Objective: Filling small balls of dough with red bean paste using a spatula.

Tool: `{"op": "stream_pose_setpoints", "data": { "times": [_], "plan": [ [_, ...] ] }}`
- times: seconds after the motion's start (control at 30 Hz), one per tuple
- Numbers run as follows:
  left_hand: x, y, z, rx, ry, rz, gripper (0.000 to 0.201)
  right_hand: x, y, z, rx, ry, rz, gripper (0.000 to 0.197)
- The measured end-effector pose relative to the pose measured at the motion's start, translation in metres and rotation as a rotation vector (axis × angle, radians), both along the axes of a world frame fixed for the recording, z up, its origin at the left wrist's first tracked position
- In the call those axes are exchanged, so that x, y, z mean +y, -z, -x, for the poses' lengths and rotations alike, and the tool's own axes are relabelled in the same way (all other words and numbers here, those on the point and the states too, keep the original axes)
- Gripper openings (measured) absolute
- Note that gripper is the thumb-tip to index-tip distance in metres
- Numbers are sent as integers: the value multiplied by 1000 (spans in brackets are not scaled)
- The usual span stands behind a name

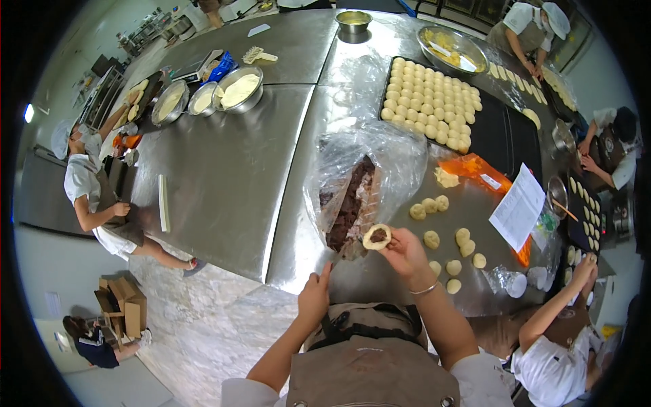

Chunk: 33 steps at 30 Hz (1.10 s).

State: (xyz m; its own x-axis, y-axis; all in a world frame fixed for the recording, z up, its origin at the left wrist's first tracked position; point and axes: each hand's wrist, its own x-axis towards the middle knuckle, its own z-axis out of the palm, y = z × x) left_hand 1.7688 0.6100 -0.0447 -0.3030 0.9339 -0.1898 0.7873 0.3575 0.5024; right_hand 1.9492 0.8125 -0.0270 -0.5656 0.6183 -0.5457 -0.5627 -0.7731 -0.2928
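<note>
My right hand (409,258) holds up a round of pale dough (377,237), its fingers at the edge. A dab of dark brown filling sits in the dough's middle. Right beside it lies an opened clear plastic bag (400,152) with a mass of dark reddish-brown filling (352,203) inside. My left hand (314,296) is closed at the table's front edge, forefinger stretched up toward the filling. It seems to grip something thin, mostly hidden by the fingers. Several loose dough balls (431,239) lie on the steel table to the right of my right hand.
A black tray (502,136) carries rows of dough balls (427,102). Nearby are an orange piping bag (471,169), a paper sheet (519,207) and a bowl of yellow filling (453,51). Bowls (241,89) stand far left. Co-workers stand left (102,183) and right (556,339).
</note>
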Motion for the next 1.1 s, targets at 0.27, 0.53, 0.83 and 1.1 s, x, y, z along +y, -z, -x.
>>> {"op": "stream_pose_setpoints", "data": {
  "times": [0.27,0.53,0.83,1.1],
  "plan": [
    [77,-29,-14,-609,56,-349,81,-13,-26,-4,-116,-175,-133,34],
    [95,-61,-17,-600,138,-429,55,-24,-41,2,-376,-292,-271,30],
    [97,-63,-37,-57,231,-619,44,-32,-37,2,-110,-258,-341,50],
    [103,-63,-28,68,260,-614,49,-44,-66,-1,-142,-403,-319,67]
  ]
}}
